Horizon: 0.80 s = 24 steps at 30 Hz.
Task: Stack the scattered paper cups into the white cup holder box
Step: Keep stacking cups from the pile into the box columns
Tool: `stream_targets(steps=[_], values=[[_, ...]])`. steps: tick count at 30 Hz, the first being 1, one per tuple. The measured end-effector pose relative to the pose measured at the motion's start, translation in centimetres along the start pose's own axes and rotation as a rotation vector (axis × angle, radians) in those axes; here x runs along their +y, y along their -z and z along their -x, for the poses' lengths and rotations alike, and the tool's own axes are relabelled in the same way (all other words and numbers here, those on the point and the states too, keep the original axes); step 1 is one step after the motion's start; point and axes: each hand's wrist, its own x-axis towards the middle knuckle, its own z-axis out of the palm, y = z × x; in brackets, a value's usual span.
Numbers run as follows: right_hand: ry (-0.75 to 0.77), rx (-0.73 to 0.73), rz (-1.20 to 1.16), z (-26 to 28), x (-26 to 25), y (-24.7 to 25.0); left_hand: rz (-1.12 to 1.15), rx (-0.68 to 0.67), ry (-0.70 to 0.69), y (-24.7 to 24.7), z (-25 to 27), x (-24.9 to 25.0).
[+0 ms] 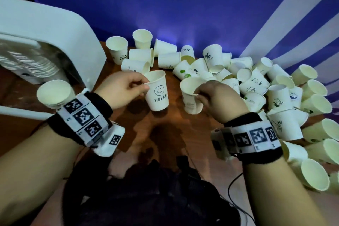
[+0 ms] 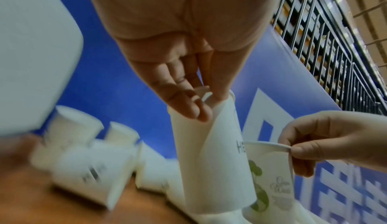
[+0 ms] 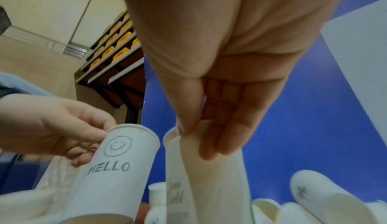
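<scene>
My left hand (image 1: 128, 86) pinches the rim of an upright white cup with a smiley and "HELLO" (image 1: 158, 95), held just above the brown table. In the left wrist view the left hand (image 2: 188, 105) has its thumb inside the HELLO cup (image 2: 213, 169). My right hand (image 1: 211, 95) pinches the near rim of a second cup with a green print (image 1: 190, 97), beside the first; the right hand (image 3: 201, 136) grips the green-print cup (image 3: 201, 178) by its lip, next to the HELLO cup (image 3: 113, 169). The white cup holder box (image 1: 51, 29) stands at the left with a stack of cups (image 1: 27, 64) inside.
Many loose white cups (image 1: 256, 82) lie scattered across the back and right of the table (image 1: 174, 123). One cup (image 1: 55, 93) sits by the box's front. A blue backdrop (image 1: 165, 5) rises behind. A dark bag and cables (image 1: 146, 198) lie near me.
</scene>
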Motion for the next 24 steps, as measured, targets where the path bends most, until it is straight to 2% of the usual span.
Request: stream_targets(steps=[4, 7, 11, 15, 24], values=[[0.116, 0.185, -0.130, -1.1, -5.4, -0.4, -0.111, 0.107, -0.083, 6.2, 4.2, -2.3], [0.141, 0.229, -0.180, -1.9, -9.2, -1.7, -0.143, 0.158, -0.122, 10.3, 7.0, -4.8], [0.142, 0.301, -0.227, -3.0, -14.1, -3.7, -0.194, 0.225, -0.098, 15.0, 10.1, -8.2], [0.142, 0.370, -0.279, -3.7, -17.4, -5.2, -0.241, 0.235, -0.085, 16.8, 11.1, -11.2], [0.104, 0.434, -0.288, -3.8, -21.1, -7.0, -0.286, 0.083, -0.061, 15.4, 9.8, -15.8]])
